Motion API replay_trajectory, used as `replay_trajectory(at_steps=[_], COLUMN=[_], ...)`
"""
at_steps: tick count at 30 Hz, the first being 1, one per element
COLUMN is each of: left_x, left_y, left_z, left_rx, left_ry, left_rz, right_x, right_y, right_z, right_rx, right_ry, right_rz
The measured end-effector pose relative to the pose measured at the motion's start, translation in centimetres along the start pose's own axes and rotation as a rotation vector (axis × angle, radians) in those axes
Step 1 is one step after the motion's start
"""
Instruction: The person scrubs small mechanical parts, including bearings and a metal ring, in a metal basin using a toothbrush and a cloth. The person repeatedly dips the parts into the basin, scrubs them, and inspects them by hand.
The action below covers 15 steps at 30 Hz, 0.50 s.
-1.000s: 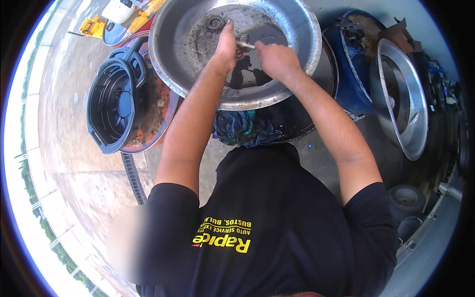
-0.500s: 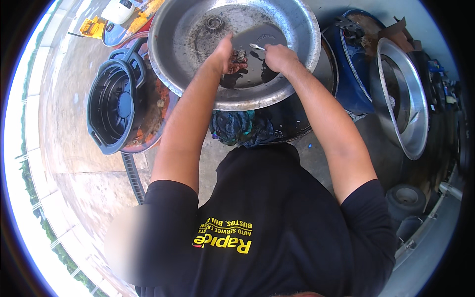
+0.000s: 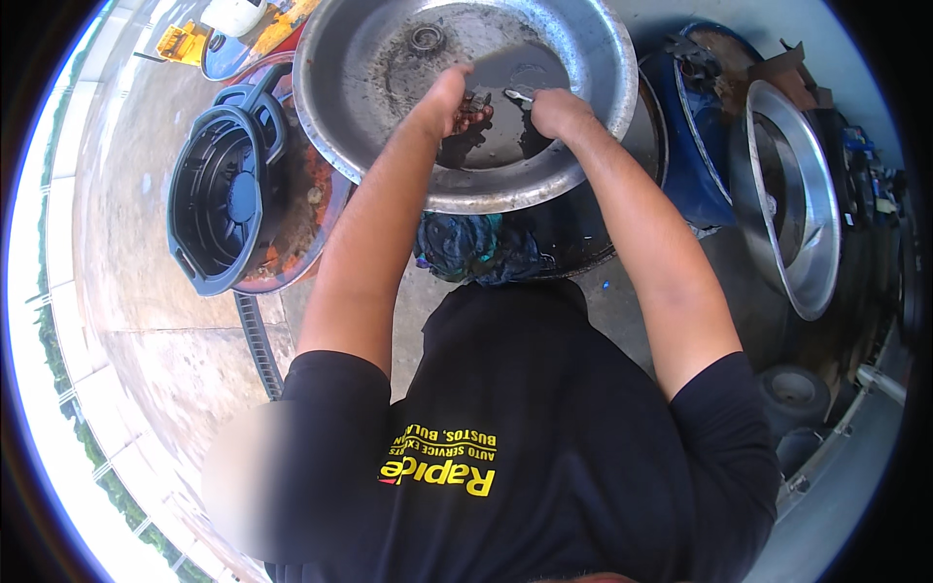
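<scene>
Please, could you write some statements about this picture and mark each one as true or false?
1. The left hand holds a small dark part over the large metal basin. True.
2. The right hand is empty. False: the right hand holds a thin, pale-tipped tool.
3. A ring-shaped part lies inside the large metal basin. True.
4. The dark plastic pan is on the person's right. False: the dark plastic pan is on the left, on a rusty drum.
5. Dark liquid is in the large metal basin. True.
</scene>
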State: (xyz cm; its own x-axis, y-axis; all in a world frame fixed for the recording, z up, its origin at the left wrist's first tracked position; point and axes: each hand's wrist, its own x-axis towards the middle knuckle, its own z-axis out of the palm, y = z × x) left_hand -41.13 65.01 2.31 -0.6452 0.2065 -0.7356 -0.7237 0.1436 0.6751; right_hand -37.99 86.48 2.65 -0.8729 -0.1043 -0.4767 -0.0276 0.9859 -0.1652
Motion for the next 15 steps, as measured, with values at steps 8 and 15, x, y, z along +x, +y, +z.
replay_trajectory(at_steps=[8, 15], left_x=[2.2, 2.1], left_y=[-2.1, -1.5], left_z=[-0.8, -0.7], left_rx=[0.430, -0.204], left_ry=[0.138, 0.050], left_rz=[0.156, -0.100], right_x=[0.4, -0.6], right_y=[-2.9, -2.4], right_z=[0.0, -0.7], right_rx=[0.017, 0.164], right_ry=[-0.108, 0.168], right_rz=[-0.171, -0.153])
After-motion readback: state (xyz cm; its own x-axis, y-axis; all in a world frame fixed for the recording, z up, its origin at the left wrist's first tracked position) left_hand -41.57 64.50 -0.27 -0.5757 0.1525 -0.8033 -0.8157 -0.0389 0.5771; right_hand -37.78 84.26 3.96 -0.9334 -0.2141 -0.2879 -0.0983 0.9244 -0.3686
